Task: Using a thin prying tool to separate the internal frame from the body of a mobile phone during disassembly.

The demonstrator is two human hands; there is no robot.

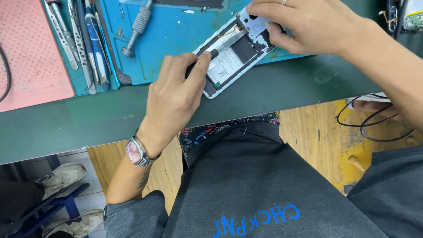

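Observation:
An opened phone (229, 66), its back cover off, lies slantwise across the edge of a blue work mat (176, 35), showing a white battery and inner parts. My left hand (174, 97), with a watch on its wrist, grips a thin black-handled metal pry tool (222, 46) whose flat blade lies along the phone's inside. My right hand (304, 24), a ring on one finger, presses down on the phone's upper end and steadies it.
Tweezers and other hand tools (81, 39) lie in a tray at the mat's left, next to a screwdriver (136, 26). A pink perforated pad (31, 53) sits at far left. The dark green bench edge (88, 128) runs in front of me. Black cables (374, 123) hang at right.

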